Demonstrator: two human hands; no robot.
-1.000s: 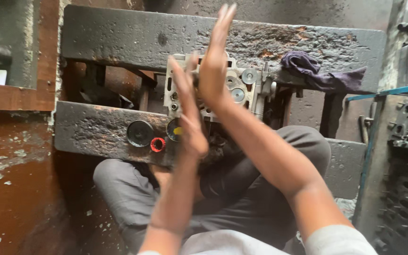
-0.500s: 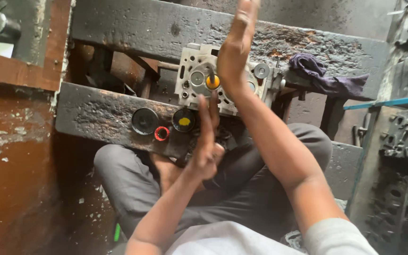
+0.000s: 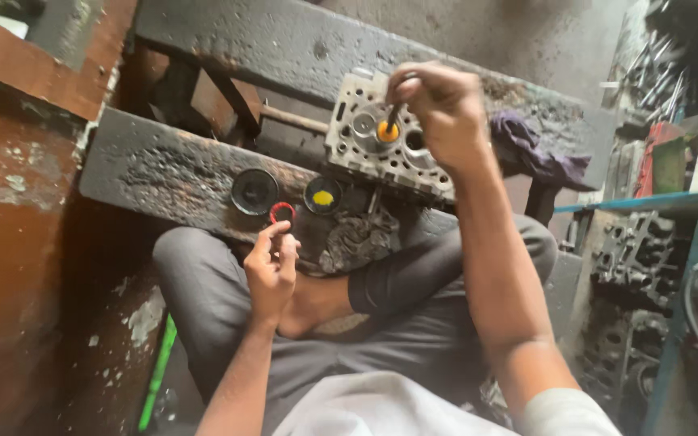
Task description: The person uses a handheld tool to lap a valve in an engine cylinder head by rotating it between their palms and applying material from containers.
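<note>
1. The engine block [image 3: 381, 141] looks like pale cast metal, matt and grimy.
2. The beam [image 3: 179, 173] under it is dark, rough and pitted, coated in greasy soot.
3. The red ring [image 3: 282, 212] looks like smooth, slightly glossy plastic or rubber.
4. The purple rag [image 3: 531, 149] is soft, crumpled cloth.
5. The trousers [image 3: 220, 291] are matt grey fabric.
6. The wall panel [image 3: 10, 242] at the side is rusty brown with flaking paint.
</note>
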